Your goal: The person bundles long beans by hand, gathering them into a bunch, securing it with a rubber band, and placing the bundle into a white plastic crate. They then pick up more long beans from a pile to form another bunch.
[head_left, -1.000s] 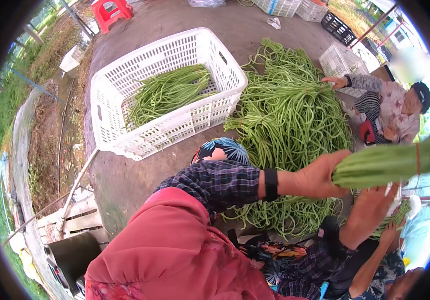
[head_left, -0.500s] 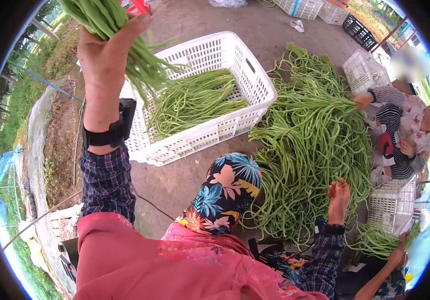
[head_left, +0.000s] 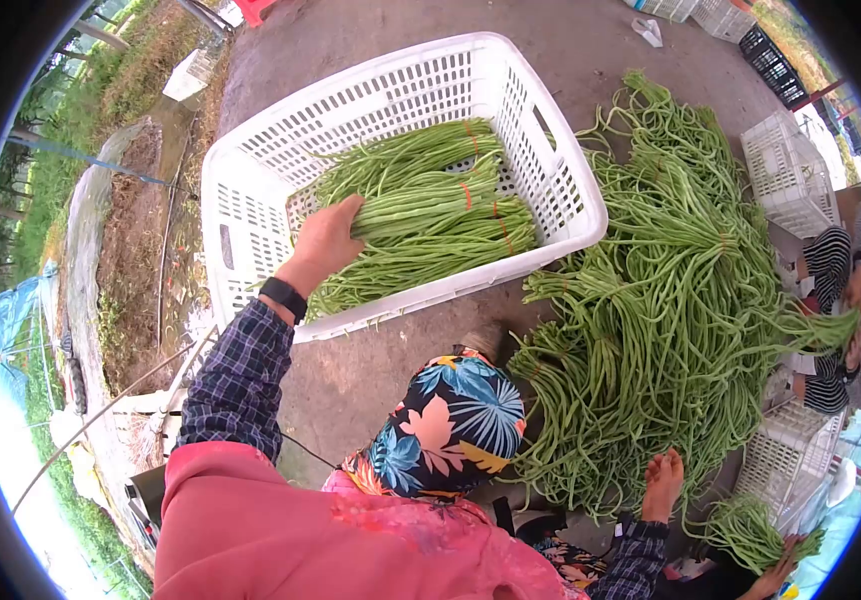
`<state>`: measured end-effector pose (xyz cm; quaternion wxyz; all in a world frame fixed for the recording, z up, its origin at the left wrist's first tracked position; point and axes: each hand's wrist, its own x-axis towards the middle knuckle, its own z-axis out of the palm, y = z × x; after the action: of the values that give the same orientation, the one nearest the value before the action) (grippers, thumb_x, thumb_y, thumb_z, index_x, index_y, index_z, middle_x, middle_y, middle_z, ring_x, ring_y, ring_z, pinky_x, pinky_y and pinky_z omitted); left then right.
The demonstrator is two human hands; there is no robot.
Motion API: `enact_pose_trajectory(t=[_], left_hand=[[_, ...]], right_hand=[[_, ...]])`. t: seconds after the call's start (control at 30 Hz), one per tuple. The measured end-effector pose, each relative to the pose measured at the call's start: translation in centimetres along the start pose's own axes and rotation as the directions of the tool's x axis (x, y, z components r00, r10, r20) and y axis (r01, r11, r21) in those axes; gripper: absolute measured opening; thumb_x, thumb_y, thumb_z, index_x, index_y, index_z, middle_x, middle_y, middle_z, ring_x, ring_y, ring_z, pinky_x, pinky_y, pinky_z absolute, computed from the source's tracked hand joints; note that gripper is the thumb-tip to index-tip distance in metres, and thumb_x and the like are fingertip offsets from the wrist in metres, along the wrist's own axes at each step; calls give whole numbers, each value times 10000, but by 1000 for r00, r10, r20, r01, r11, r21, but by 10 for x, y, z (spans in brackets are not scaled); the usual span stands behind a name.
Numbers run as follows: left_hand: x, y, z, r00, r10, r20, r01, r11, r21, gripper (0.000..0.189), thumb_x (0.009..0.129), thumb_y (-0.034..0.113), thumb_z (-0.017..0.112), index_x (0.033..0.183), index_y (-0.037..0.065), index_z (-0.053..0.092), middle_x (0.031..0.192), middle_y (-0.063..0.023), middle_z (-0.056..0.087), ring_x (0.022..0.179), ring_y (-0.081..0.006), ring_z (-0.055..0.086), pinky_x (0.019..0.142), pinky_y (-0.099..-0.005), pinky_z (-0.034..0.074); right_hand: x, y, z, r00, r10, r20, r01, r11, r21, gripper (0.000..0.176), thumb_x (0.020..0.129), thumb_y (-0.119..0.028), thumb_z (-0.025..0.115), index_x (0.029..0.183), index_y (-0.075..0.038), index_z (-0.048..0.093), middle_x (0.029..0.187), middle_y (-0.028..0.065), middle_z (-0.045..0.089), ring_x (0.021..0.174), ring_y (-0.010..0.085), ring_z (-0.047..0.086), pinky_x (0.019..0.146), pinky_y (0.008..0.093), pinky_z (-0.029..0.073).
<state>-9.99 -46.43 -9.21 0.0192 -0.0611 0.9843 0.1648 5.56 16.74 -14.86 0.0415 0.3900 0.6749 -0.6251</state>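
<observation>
Inside a white slatted crate [head_left: 550, 235] lie long green beans in bundles with thin reddish bands. My left hand [head_left: 325, 240] is closed around the near end of the middle bundle [head_left: 430, 203], its thumb on top. Other bundles lie against it on both sides. My right hand [head_left: 662, 485] rests palm up at the near edge of a big heap of loose long beans [head_left: 650, 300]. Its fingers are slightly curled and apart, with nothing held in them.
At the right, a co-worker's hand [head_left: 858, 288] is beside a bunch of beans. Another person's hand [head_left: 775, 578] holds beans at the lower right. White crates [head_left: 788, 175] stand beyond the heap. My patterned knee [head_left: 460, 420] is between crate and heap.
My left hand has come down from the upper left into the crate with the bundle, which now lies among the others. The co-worker's bunch has moved away from the heap.
</observation>
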Motion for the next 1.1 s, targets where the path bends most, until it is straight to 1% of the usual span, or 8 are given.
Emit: enact_pose_trajectory(t=[0.23, 0.33, 0.43, 0.7, 0.83, 0.9, 1.0, 1.1], left_hand=[[69, 5, 25, 978, 46, 206, -59, 997, 57, 491, 674, 146, 707, 1105, 53, 490, 856, -170, 620, 841, -340, 604, 714, -427, 473], [74, 23, 89, 839, -5, 543, -19, 999, 39, 803, 774, 298, 664, 1401, 98, 205, 1360, -221, 340, 1259, -377, 338, 1016, -460, 331], [68, 13, 179, 731, -29, 682, -199, 947, 253, 842, 817, 444, 567, 1427, 91, 106, 1410, -220, 258, 1276, -364, 326, 1045, -442, 303], [82, 17, 182, 798, -64, 599, -23, 990, 136, 376, 877, 360, 464, 1067, 35, 461, 1140, -172, 544, 991, -331, 571, 802, -486, 440], [78, 9, 171, 745, 55, 665, -277, 932, 233, 430, 868, 363, 467, 1150, 39, 458, 1025, -212, 591, 987, -368, 571, 835, -475, 446], [79, 11, 186, 800, -118, 589, -48, 965, 258, 523, 859, 393, 471, 1229, 27, 425, 1078, -255, 569, 1024, -390, 552, 869, -472, 435], [99, 10, 187, 688, -158, 708, -84, 952, 294, 767, 820, 498, 501, 1334, -34, 302, 1227, -296, 471, 1124, -392, 492, 945, -428, 397], [110, 25, 150, 855, 88, 512, -130, 990, 47, 851, 788, 556, 552, 1346, -35, 300, 1228, -284, 479, 1169, -386, 458, 992, -388, 358]], right_hand=[[15, 12, 0, 993, 96, -64, -96, 995, 12, 228, 924, -175, 503, 1133, -89, 467, 890, 7, 542, 729, 80, 525, 599, 214, 441], [22, 6, 10, 993, 99, -58, -99, 995, 12, 234, 924, -183, 506, 1133, -85, 470, 899, 8, 543, 728, 80, 524, 613, 213, 443], [23, 2, 16, 994, 78, -70, -80, 997, -19, 249, 923, -194, 510, 1139, -77, 468, 898, 10, 545, 734, 81, 527, 623, 216, 445], [20, 2, 30, 999, 28, 28, -26, 999, -45, 302, 918, -209, 523, 1177, -66, 467, 916, 21, 557, 750, 79, 536, 637, 208, 446], [6, -5, 35, 1000, 6, 25, -4, 999, -53, 321, 904, -194, 540, 1175, -37, 469, 925, 43, 575, 740, 87, 543, 634, 203, 441], [3, 4, 29, 1000, 10, 25, -8, 995, -99, 322, 897, -186, 541, 1178, -43, 474, 944, 41, 584, 763, 87, 554, 664, 208, 450], [1, 19, 31, 999, -1, 49, 13, 969, -248, 328, 886, -192, 549, 1168, -37, 487, 946, 41, 592, 784, 90, 561, 693, 220, 453], [-4, 33, 47, 985, -36, 169, 86, 950, -299, 335, 864, -171, 560, 1148, -2, 501, 972, 62, 596, 825, 152, 583, 739, 262, 459]])
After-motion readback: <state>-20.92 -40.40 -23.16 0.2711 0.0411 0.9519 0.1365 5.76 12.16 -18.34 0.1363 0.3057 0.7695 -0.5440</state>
